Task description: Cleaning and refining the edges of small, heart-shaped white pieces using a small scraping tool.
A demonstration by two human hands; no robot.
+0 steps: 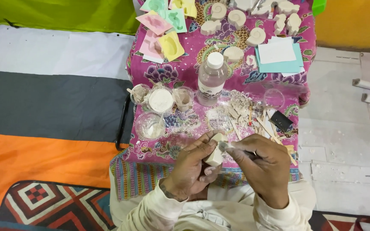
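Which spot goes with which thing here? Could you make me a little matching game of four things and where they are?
Things:
1. plaster piece
2. clear bottle
3. coloured moulds
4. teal and white paper sheets

Places:
A. far left of the pink floral cloth
B. in the left hand
C. far right of the cloth
D. upright mid-cloth, beside the small cups

Pairs: 1-B, 2-D, 3-A, 4-C

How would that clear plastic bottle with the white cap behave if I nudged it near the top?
The plastic bottle stands upright, tall and narrow, so a high push would probably tip it. It looks largely empty, so likely light. Tipped, its round body would probably roll toward the small cups or plaster chips.
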